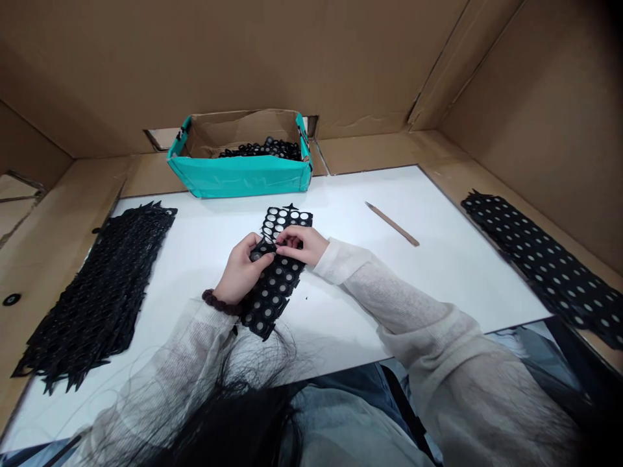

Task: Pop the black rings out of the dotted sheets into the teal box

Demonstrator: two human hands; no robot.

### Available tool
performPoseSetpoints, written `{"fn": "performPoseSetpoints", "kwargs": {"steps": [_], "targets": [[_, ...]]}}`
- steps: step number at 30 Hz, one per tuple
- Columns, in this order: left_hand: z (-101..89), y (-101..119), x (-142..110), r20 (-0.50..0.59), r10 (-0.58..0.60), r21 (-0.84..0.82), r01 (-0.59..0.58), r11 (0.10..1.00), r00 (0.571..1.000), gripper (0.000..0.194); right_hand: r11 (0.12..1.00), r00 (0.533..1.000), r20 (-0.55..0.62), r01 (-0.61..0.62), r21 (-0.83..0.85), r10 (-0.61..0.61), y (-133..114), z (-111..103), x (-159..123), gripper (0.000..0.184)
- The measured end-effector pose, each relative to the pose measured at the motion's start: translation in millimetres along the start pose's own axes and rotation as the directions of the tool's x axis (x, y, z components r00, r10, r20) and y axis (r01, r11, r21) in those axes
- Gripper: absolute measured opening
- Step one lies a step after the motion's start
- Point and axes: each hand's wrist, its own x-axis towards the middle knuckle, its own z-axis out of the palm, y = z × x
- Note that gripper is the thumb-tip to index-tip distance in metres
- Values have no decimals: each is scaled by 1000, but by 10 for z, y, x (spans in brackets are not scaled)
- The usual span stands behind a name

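A black perforated sheet [276, 283] with rows of round holes lies at a slant on the white board. Its nearer rows have grey-centred black rings in the holes, while several holes at the far end show white through them. My left hand [243, 267] grips the sheet's left edge, thumb on top. Over the middle of the sheet, my right hand [302, 244] has its thumb and fingertips pinched together, close to the left fingertips. Whatever is between those right fingertips is too small and hidden to make out.
A teal-edged cardboard box [243, 178] holds many small black rings [272, 149]. On the left lies a pile of black perforated sheets [104, 285]; on the right, a sheet with grey dots [540, 259]. A pencil-like stick [392, 224] rests on the white board [350, 305]. Cardboard walls [341, 65] enclose it.
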Motion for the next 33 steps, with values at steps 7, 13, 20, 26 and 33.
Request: {"fn": "performPoseSetpoints", "kwargs": {"steps": [7, 13, 20, 26, 33], "targets": [[20, -8, 11, -87, -40, 150, 53, 987, 995, 15, 920, 971, -90, -175, 352, 219, 0, -37, 63, 11], [28, -5, 47, -142, -73, 281, 111, 953, 987, 16, 891, 930, -215, -188, 414, 297, -33, 66, 94, 11], [6, -36, 27, -148, -44, 315, 89, 945, 988, 12, 855, 724, -527, -166, 492, 444, 213, -218, 171, 21], [20, 42, -53, -126, 137, 534, -50, 844, 983, 16, 992, 674, -727, -104, 77, 128, 243, -349, 90, 15], [41, 3, -51, -140, 110, 671, 13, 741, 984, 39, 949, 670, -709, -23, -315, -219, -14, -509, 324, 22]]}}
